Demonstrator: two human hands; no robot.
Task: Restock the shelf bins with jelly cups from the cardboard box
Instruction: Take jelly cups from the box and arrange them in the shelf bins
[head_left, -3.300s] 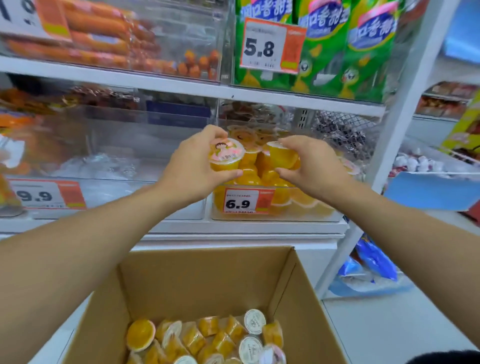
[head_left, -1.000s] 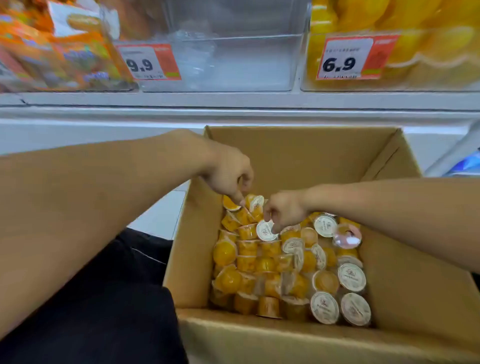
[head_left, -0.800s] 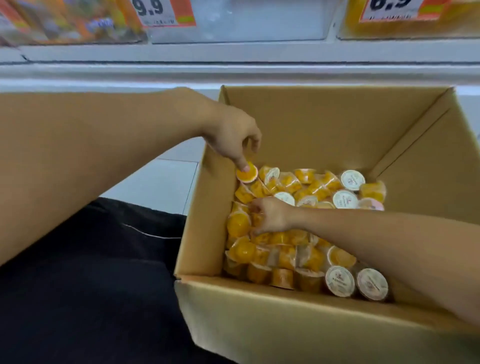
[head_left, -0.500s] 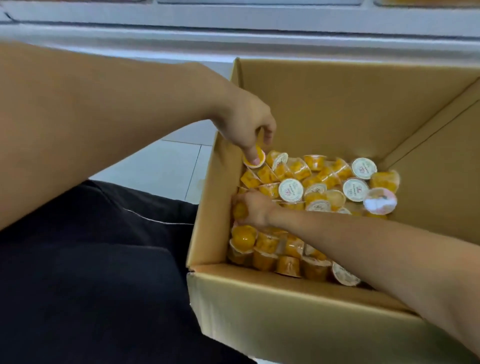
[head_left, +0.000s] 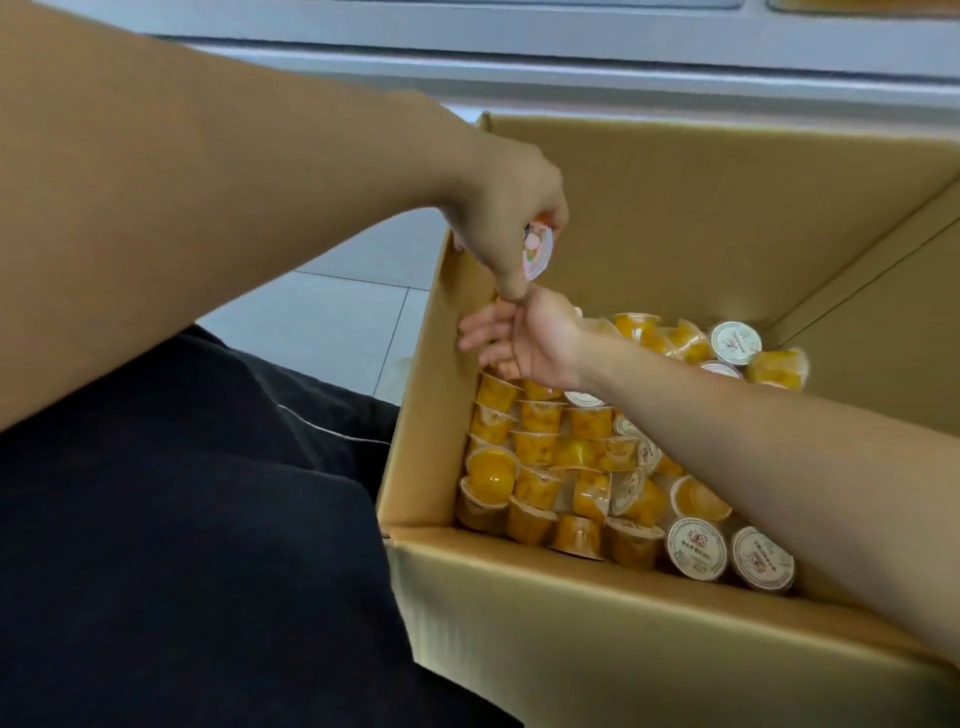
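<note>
Lifted since half a second ago, left hand grips a jelly cup above the cardboard box; at its 6 o'clock, right hand reaches with relaxed, empty fingers.

Brown cardboard box — orange jelly cups, white lids — black trousers.

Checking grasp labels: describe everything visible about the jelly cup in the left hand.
The jelly cup is a small clear plastic cup with a pinkish printed foil lid and a sliver of orange showing at its top edge. It is tipped on its side, lid facing the camera, raised above the heap of cups in the cardboard box, near the left wall. The left hand grips it, curled fingers covering most of the body, so its contents are barely visible. The right hand reaches just beneath; contact with the cup cannot be told.
</note>
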